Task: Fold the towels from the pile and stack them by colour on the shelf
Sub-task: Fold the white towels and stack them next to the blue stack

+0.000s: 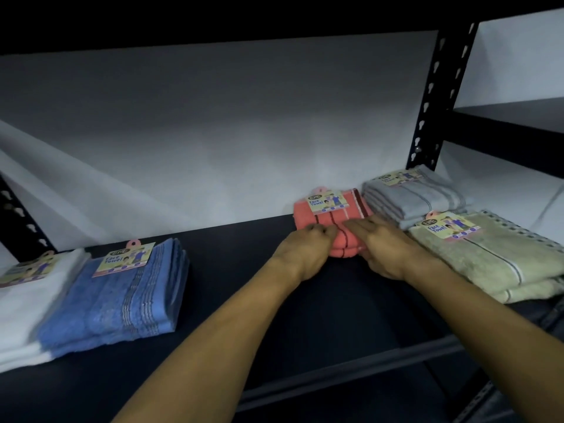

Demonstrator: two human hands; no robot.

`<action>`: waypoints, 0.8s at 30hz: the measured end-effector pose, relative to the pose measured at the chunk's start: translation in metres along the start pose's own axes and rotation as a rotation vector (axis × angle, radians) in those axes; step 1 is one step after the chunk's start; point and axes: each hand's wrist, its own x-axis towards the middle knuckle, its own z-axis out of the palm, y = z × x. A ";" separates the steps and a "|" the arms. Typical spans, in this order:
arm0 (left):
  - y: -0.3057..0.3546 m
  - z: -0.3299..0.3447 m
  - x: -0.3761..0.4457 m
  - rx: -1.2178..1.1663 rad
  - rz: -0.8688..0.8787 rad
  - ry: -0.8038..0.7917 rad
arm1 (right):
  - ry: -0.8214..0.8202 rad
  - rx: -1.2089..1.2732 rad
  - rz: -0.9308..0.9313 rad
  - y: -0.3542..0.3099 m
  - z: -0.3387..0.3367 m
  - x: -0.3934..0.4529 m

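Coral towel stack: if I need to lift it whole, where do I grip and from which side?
Grip the coral towel stack at its left and right ends, coming from the open shelf front. The grey stack crowds its right side, so the left hand has more room.

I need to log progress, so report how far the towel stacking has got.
Done: folded white towels, blue towels, grey towels and beige towels lie in separate stacks on the shelf. In hand: both the left hand and right hand are on the coral towels. Left: unknown, since the pile is out of view.
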 end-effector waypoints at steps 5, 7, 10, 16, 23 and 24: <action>-0.010 0.003 -0.052 -0.065 -0.041 0.042 | 0.195 0.098 -0.096 -0.041 0.009 -0.021; -0.012 0.004 -0.074 -0.082 -0.079 0.055 | 0.237 0.109 -0.118 -0.061 0.009 -0.026; -0.015 0.006 -0.106 -0.079 -0.138 0.071 | 0.259 0.116 -0.150 -0.088 0.005 -0.031; -0.021 0.012 -0.163 -0.057 -0.218 0.130 | 0.260 0.115 -0.229 -0.130 0.000 -0.041; -0.024 0.020 -0.190 0.093 -0.240 0.243 | 0.101 0.506 -0.193 -0.134 -0.005 -0.040; -0.023 0.021 -0.191 0.135 -0.243 0.258 | 0.103 0.714 -0.148 -0.133 -0.012 -0.041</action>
